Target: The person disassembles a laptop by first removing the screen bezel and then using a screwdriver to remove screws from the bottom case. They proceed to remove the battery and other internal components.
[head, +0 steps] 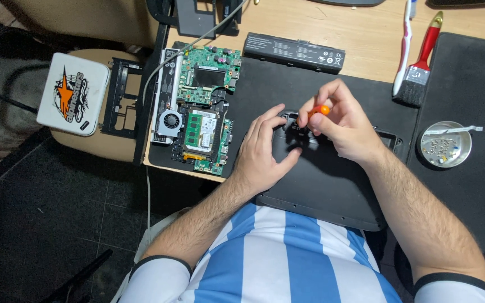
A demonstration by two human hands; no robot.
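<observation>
A black laptop bottom case (332,191) lies on the desk in front of me. My left hand (265,148) rests flat on its upper left part, fingers spread and pressing down. My right hand (341,120) is closed around a small screwdriver with an orange cap (322,110), held upright over the case near its top edge. The screwdriver's tip is hidden behind my fingers.
A green motherboard with a fan (200,109) lies left of the case. Behind it is a black battery pack (294,51). A red-handled brush (419,62) and a round metal dish of screws (444,145) sit at the right. A white box (74,93) rests on a chair.
</observation>
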